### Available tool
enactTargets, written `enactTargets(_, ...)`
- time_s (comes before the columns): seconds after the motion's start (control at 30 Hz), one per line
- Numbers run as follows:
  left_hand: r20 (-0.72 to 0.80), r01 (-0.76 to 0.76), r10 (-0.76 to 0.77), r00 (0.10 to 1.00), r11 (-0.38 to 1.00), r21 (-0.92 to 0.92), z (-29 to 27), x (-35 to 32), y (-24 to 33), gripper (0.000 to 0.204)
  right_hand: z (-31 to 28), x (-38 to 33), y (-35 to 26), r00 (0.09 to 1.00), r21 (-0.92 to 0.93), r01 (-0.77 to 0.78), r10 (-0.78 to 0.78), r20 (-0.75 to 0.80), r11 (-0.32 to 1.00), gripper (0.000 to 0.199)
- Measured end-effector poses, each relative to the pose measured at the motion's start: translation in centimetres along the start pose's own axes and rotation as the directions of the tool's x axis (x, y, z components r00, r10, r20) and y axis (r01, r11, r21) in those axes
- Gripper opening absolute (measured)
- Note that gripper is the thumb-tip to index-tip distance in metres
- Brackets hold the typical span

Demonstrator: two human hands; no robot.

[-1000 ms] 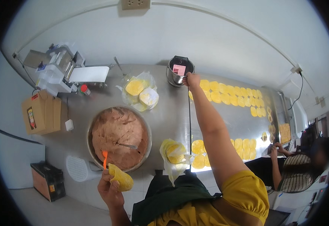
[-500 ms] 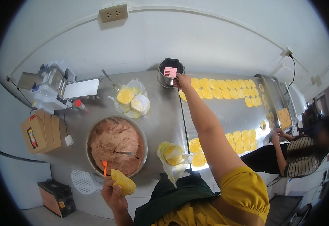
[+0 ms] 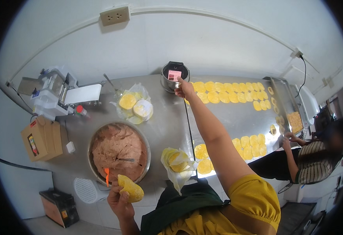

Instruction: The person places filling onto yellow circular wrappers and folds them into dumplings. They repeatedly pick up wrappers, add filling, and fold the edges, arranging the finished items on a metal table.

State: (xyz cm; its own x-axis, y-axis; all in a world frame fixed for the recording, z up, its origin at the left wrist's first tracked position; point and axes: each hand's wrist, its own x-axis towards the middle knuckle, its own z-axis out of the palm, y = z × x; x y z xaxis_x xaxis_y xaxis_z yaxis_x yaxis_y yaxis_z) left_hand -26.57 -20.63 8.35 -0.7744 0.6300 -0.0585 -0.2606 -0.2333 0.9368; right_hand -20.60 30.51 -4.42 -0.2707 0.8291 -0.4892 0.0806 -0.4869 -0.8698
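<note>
Your left hand (image 3: 120,200) is closed on a thin yellow dough round (image 3: 131,190), fingers and thumb pinching one end so the sheet curls over. It hangs just off the near edge of the steel mixing bowl (image 3: 149,150); that light grip probably spares the soft sheet. The orange-handled spatula (image 3: 107,176) stands in the pinkish paste (image 3: 118,145) inside the bowl, its handle reaching toward your left fingers; whether you are also gripping it, I can't tell.

Your right hand (image 3: 183,89) reaches beyond the bowl, to its far right, with curled fingers at the steel pot (image 3: 164,83). The pot covers part of your grasp, so I can't tell how firmly it is clamped.

Behind the bowl, two round stacks (image 3: 129,100) sit on paper, and a paper-wrapped stack (image 3: 178,161) lies to its right, likely to limit drying or sticking. Farther right, flat yellow rounds (image 3: 225,92) lie in rows, perhaps so each is easily reached; a co-worker (image 3: 314,166) stands past them.
</note>
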Motion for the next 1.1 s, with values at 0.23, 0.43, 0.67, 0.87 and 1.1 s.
enactTargets(0.23,-0.017,-0.051,0.052,0.998,0.997,0.06,0.2,-1.2,-0.4,0.015,-0.1,2.3,1.0,0.986,0.154,0.167,-0.162,-0.047,0.974,0.036)
enactTargets(0.43,-0.116,-0.106,0.12,0.986,0.987,0.122,1.9,-4.6,-0.8,0.014,0.3,3.6,1.7,0.932,0.102,0.349,-0.335,-0.136,0.931,0.016)
enactTargets(0.67,-0.216,-0.181,0.204,0.955,0.976,0.123,6.0,-10.8,-2.6,0.015,-2.3,-2.5,3.5,0.942,0.073,0.316,-0.323,0.097,0.946,0.014)
enactTargets(0.87,-0.25,-0.248,0.274,0.929,0.96,0.132,10.7,-15.1,-3.5,0.016,-6.0,-11.3,7.2,0.908,-0.007,0.284,-0.266,0.322,0.959,0.01)
enactTargets(1.1,-0.221,-0.275,0.3,0.928,0.952,0.136,15.3,-18.3,-4.4,0.016,-8.7,-14.8,10.8,0.879,0.002,0.252,-0.23,0.418,0.968,0.011)
